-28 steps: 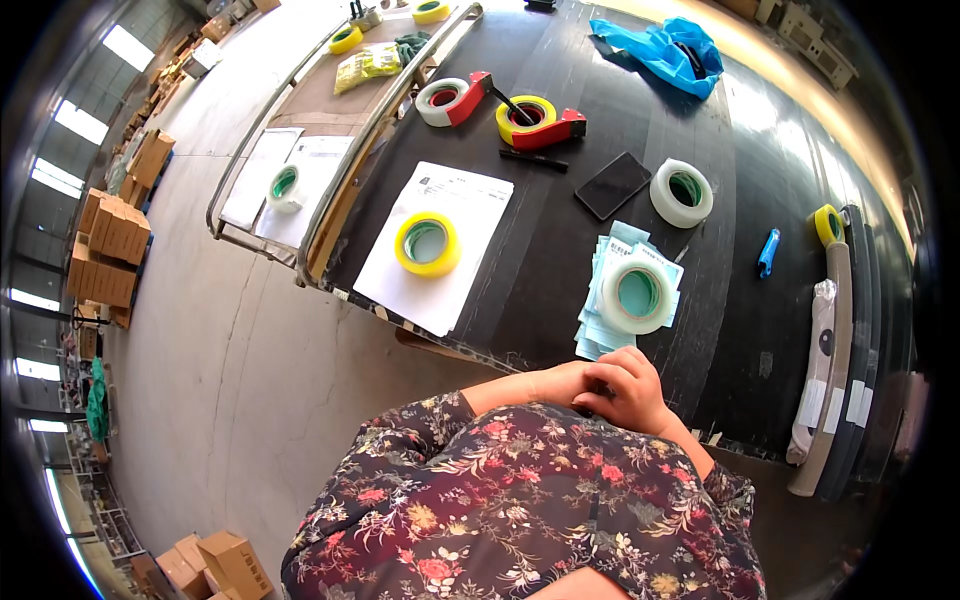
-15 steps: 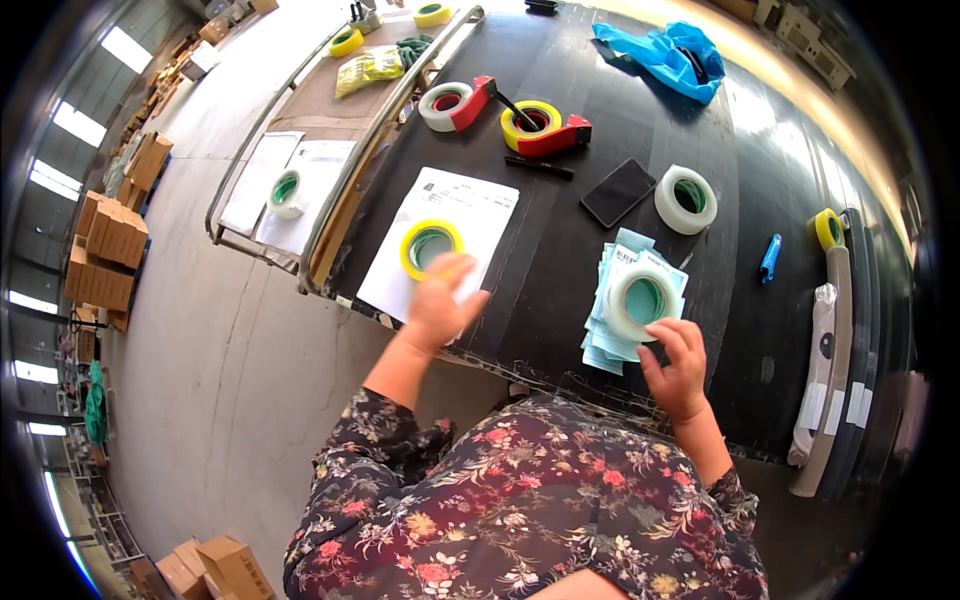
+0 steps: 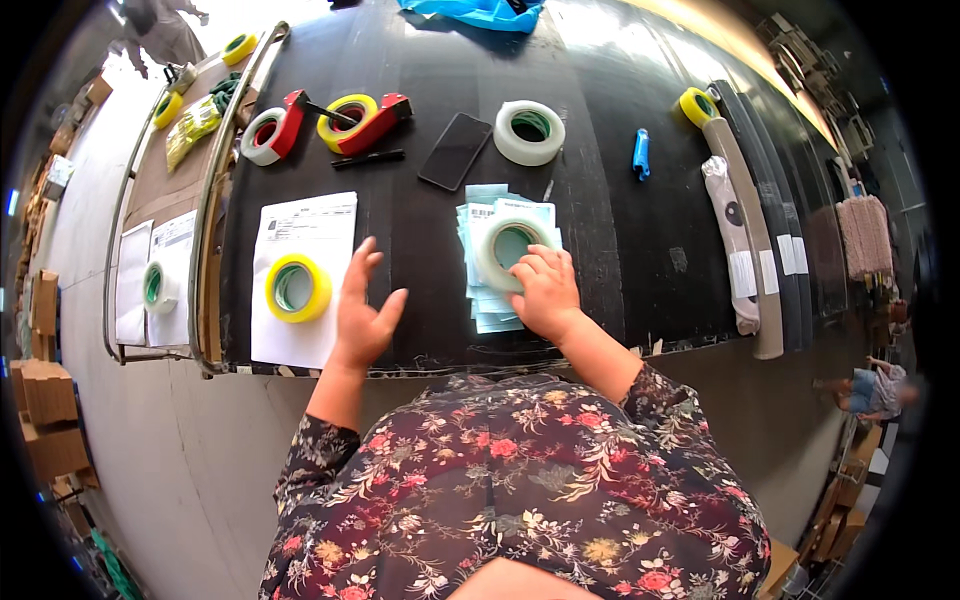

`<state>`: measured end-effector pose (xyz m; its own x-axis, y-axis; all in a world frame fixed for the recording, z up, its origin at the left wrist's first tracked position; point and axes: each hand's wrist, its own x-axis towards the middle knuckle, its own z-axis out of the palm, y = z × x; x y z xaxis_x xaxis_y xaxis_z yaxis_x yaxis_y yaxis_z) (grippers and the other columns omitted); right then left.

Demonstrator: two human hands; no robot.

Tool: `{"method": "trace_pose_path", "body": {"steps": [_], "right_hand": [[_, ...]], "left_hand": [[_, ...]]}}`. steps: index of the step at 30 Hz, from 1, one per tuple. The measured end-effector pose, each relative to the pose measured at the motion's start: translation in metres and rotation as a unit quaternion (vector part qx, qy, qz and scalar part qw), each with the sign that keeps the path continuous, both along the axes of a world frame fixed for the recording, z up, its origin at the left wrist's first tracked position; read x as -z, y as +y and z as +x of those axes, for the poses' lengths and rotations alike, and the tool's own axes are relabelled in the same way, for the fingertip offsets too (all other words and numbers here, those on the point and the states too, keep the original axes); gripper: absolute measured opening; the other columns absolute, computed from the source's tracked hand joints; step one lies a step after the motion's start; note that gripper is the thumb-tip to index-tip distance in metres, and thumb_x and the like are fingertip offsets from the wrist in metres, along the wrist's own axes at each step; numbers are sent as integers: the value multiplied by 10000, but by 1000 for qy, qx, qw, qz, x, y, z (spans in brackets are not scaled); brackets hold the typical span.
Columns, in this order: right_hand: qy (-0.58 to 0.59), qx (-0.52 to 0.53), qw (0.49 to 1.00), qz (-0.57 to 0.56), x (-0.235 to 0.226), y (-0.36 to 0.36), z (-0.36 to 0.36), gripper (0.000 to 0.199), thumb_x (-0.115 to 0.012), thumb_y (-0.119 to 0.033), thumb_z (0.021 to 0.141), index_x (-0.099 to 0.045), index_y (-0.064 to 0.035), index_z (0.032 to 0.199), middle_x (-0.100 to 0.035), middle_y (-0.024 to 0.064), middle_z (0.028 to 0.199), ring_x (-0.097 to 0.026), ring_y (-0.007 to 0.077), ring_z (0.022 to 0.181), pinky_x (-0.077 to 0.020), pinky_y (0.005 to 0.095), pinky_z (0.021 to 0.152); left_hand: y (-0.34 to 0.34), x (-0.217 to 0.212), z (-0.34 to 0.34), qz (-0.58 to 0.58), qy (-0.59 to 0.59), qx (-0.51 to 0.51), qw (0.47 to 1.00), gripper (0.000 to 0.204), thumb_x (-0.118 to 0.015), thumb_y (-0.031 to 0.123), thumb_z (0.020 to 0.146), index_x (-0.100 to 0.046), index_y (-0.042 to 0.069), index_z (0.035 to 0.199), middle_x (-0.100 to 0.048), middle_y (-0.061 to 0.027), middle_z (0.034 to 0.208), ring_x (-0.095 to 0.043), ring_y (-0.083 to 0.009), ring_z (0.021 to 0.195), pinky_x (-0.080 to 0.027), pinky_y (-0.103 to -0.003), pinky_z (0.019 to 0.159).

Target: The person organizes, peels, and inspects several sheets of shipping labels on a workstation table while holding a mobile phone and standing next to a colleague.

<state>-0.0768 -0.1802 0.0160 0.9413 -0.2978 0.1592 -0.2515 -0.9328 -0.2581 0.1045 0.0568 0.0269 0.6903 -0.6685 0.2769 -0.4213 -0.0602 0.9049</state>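
"Head view: where's the right hand [image 3: 549, 295]?"

"Over the clear tape roll [image 3: 490, 262] at the near middle of the black-topped table [image 3: 600, 190]. Fingers bent across the roll's right rim, thumb by its near edge. Half closed; whether the grip is firm, cannot tell."

"And the roll itself?"

"Flat, on a loose, overlapping stack of light-blue printed slips [image 3: 487, 312]. Slips fan out past it on the left and toward the near table edge."

"Left hand [image 3: 363, 310]?"

"Thumb and fingers spread wide, nothing held. Just beside the right edge of a white printed sheet [image 3: 330, 222]. Contact with sheet or tabletop: cannot tell."

"Anything on the sheet?"

"Yellow tape roll [image 3: 320, 299], flat, hole up, green-lined core. Left of the left hand, apart from it."

"Farther up the table?"

"Dark-screened smartphone [image 3: 455, 150], lying slantwise. Second clear tape roll [image 3: 508, 145] just right of it. Black marker [image 3: 368, 158] to the phone's left, below two red-framed tape dispensers: one loaded with clear tape [image 3: 262, 135], one with yellow [image 3: 345, 121]."

"Right side?"

"Blue utility knife [image 3: 641, 156], well apart from both hands. Beyond it, long fabric rolls [image 3: 740, 200] lying side by side."
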Motion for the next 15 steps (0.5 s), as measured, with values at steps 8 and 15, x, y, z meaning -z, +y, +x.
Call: {"method": "trace_pose_path", "body": {"steps": [8,15], "right_hand": [[-185,-18,957,224,14,-17,-12,336,-771,-96,715,-579,-44,986,-595,145,1084,-461,405,1225,-348,476,1044],[-227,-58,922,309,18,-32,-14,388,-758,-76,734,-552,-45,1062,-586,151,1137,-459,402,1238,-355,468,1048]], "left_hand": [[-128,19,-45,-217,440,76,868,835,-423,-87,793,-30,23,1522,-198,-180,1555,-347,-303,1359,-305,-395,1119],[-134,38,-47,-140,416,83,894,747,-400,-80,862,-45,10,1513,-363,-177,1465,-438,-284,1300,-359,-391,1092]]}}
